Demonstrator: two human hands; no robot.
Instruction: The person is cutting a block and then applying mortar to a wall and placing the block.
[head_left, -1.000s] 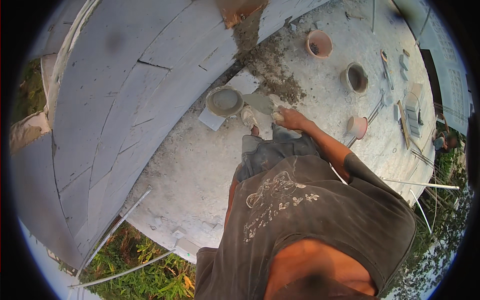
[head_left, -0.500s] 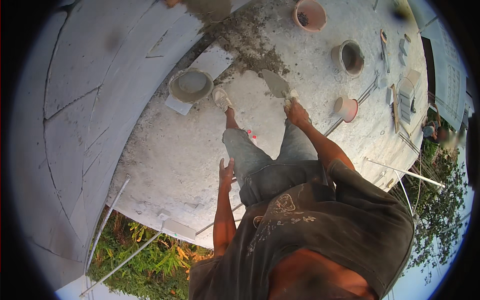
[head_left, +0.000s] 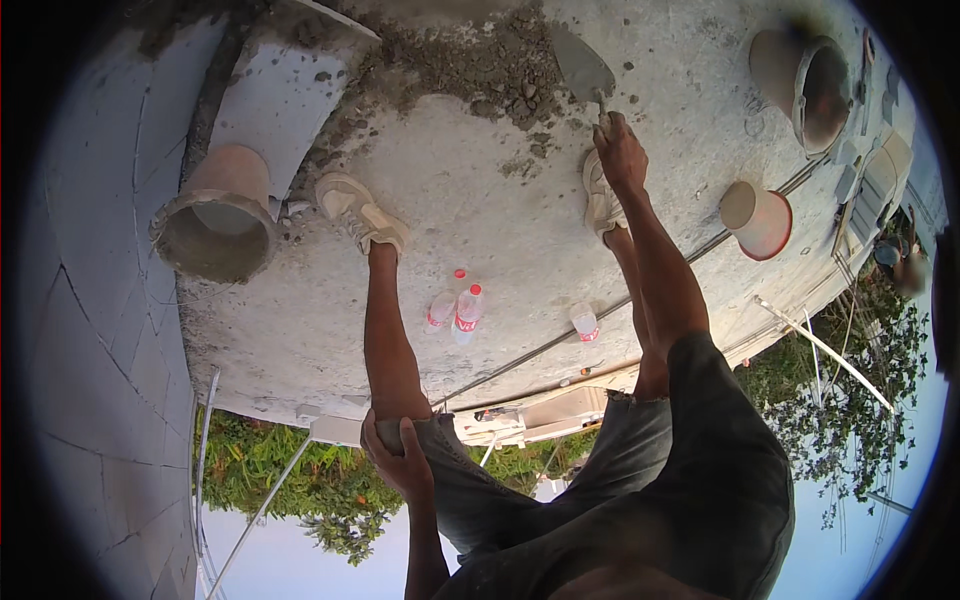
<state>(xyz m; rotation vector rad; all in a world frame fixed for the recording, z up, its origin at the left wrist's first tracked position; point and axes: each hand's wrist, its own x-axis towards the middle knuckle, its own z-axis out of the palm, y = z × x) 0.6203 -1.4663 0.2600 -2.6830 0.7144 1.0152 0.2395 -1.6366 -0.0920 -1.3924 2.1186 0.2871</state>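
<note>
My right hand (head_left: 622,155) is closed round the handle of a trowel (head_left: 582,65), held low in front of my right shoe. Its grey, mortar-smeared blade points away from me, just right of a strip of crumbly wet mortar (head_left: 500,62) on the floor. Resting against my left knee, my left hand (head_left: 400,460) has its thumb apart from the fingers and holds nothing. Left of my left shoe stands a bucket (head_left: 225,195) with grey mortar round its rim, beside a pale flat board (head_left: 275,105).
Clear plastic bottles (head_left: 467,315) with red caps stand between my feet. At right are a small pinkish bucket (head_left: 757,220) and a larger mortar-crusted bucket (head_left: 818,95). A block wall (head_left: 100,300) runs along the left. Poles and greenery lie past the floor's edge.
I have bent lower and my view has shifted. My left hand has come from beside my thigh onto my knee. The trowel is still in my right hand, now closer to the mortar.
</note>
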